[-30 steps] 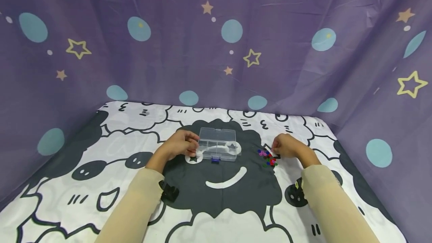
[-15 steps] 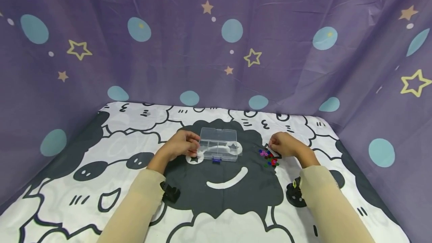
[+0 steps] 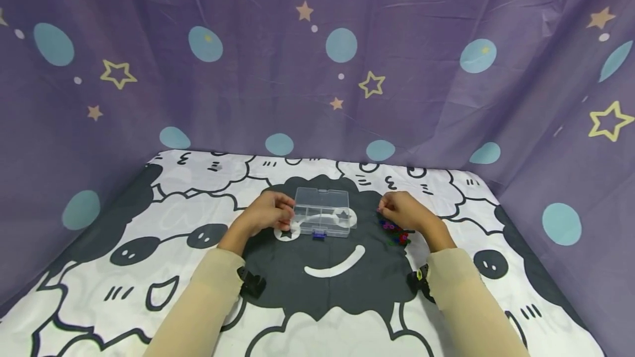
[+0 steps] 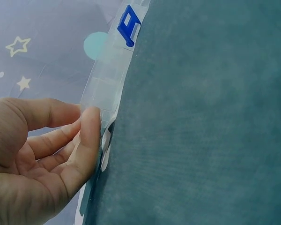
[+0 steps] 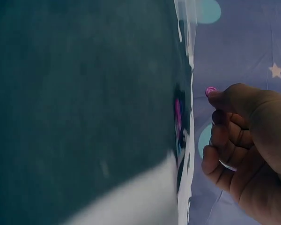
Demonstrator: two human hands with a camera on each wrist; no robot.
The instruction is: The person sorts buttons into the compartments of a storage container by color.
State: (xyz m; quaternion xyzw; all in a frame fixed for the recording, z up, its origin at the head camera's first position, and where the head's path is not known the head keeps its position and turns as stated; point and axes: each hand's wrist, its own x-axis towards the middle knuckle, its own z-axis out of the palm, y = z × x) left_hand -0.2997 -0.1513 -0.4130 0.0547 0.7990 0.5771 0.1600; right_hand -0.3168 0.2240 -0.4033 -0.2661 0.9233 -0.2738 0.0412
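A clear plastic compartment box (image 3: 322,223) lies on the dark part of the cloth, its lid (image 3: 321,197) raised at the back and its blue latch (image 4: 129,26) at the front. My left hand (image 3: 270,212) holds the box's left end between thumb and fingers. Between thumb and forefinger, my right hand (image 5: 246,136) pinches a small round pink button (image 5: 210,91), raised above the cloth. Close below that hand is a loose pile of small coloured buttons (image 3: 401,238), partly hidden by it in the head view. Whether the box compartments contain anything cannot be made out.
A cloth (image 3: 317,291) with cartoon sheep faces covers the table. Behind it and at both sides hangs a purple curtain (image 3: 278,92) with stars and blue dots. Dark cloth lies between the box and the button pile.
My right hand has moved left and a little up from the pile, with a pink button now showing in its fingertips. The left hand and the box keep their place.
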